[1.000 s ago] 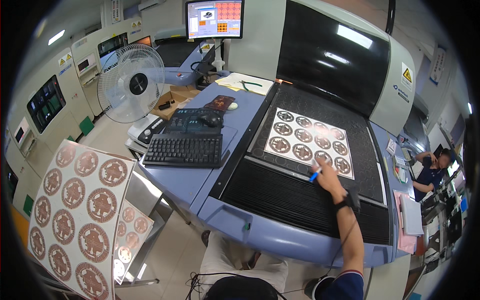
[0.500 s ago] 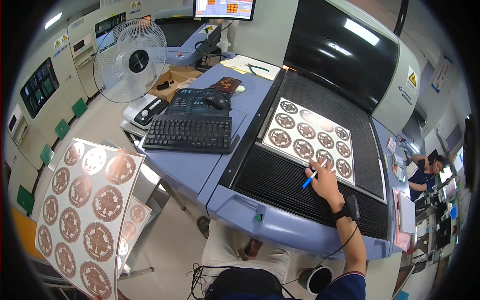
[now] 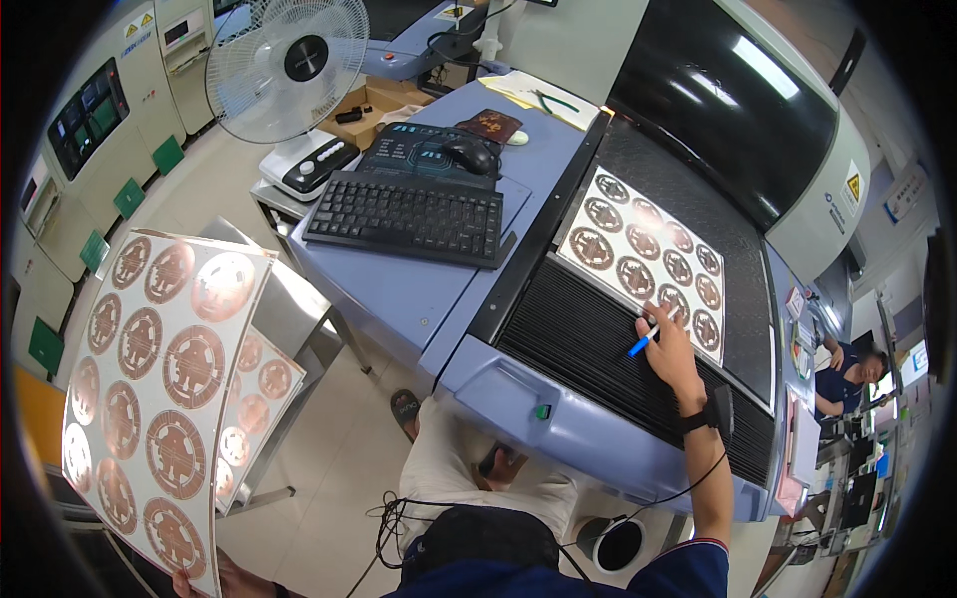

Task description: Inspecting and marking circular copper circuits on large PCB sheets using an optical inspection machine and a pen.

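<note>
A large white panel (image 3: 221, 344) printed with rows of copper-brown round patterns stands tilted at the left. At its lower corner my left hand (image 3: 227, 578) grips the edge, partly cut off by the picture's rim. A similar panel (image 3: 616, 237) lies flat on the machine's black bed (image 3: 663, 169). My right hand (image 3: 670, 351) is closed round a white pen with a blue end (image 3: 643, 343), its fingers at that panel's near edge. A black band circles the right wrist.
More panels (image 3: 261, 399) lie on a metal stand behind the held one. A keyboard (image 3: 407, 214), mouse (image 3: 471, 153) and fan (image 3: 299, 62) stand left of the bed. The machine's dark hood (image 3: 718, 100) rises beyond. A co-worker (image 3: 842, 379) sits far right. A bin (image 3: 616, 543) stands below.
The view has shifted, moving the machine right and down in the picture. My left hand has come into sight at the held panel's lower corner. My right hand stays by the flat panel's near edge.
</note>
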Demonstrator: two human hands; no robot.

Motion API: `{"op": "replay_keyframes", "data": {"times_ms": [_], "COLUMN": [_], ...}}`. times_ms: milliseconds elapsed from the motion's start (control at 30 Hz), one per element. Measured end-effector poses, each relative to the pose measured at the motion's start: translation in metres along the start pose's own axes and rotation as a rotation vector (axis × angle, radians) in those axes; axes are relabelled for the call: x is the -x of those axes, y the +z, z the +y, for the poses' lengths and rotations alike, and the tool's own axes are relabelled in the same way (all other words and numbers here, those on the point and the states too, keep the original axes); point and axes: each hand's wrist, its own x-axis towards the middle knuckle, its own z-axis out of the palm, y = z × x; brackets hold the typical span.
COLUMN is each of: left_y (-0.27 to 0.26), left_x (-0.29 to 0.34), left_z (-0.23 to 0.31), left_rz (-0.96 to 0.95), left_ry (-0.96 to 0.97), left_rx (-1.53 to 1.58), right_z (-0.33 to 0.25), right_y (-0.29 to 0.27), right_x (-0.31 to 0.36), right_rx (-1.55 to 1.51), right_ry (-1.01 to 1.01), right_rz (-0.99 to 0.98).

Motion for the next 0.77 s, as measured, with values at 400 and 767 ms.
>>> {"op": "replay_keyframes", "data": {"times_ms": [400,767], "left_y": [-0.035,0.161], "left_x": [0.034,-0.006], "left_z": [0.033,-0.076], "left_rz": [0.193,0.691], "left_ry": [0.122,0.623], "left_rx": [-0.197,-0.339], "right_z": [-0.006,-0.010], "right_y": [-0.011,0.002], "right_x": [0.000,-0.013], "right_rx": [0.030,0.021], "right_ry": [0.036,0.005], "right_rz": [-0.046,-0.035]}}
